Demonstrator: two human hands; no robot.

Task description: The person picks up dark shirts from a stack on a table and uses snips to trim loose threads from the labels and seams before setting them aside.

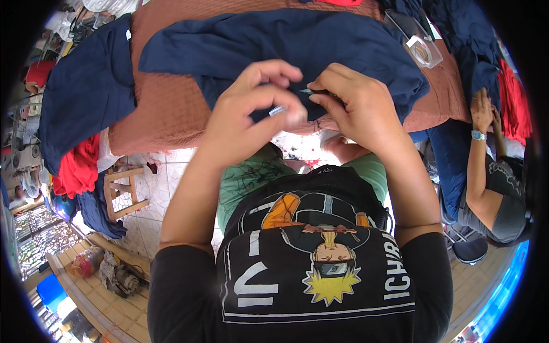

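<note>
A dark navy garment (pixel 297 43) lies across the brown-covered table in front of me. My left hand (pixel 254 106) is over its near edge, slightly blurred, thumb and one finger meeting in a pinch, the other fingers raised. What the pinch holds cannot be made out. Between finger and thumb a small white label (pixel 277 110) shows against the dark cloth. Just to the right, my right hand (pixel 357 100) is closed around a small pair of thread snips (pixel 309 91). Their pointed metal blade sticks out toward my left hand, while most of the handle is hidden.
Another navy piece (pixel 91 91) hangs over the table's left end, above red cloth (pixel 77 166). A clear tape dispenser (pixel 423 51) lies at the far right of the brown cover (pixel 163 114). A wooden stool (pixel 126 191) stands left; a co-worker (pixel 500 188) handles navy cloth at right.
</note>
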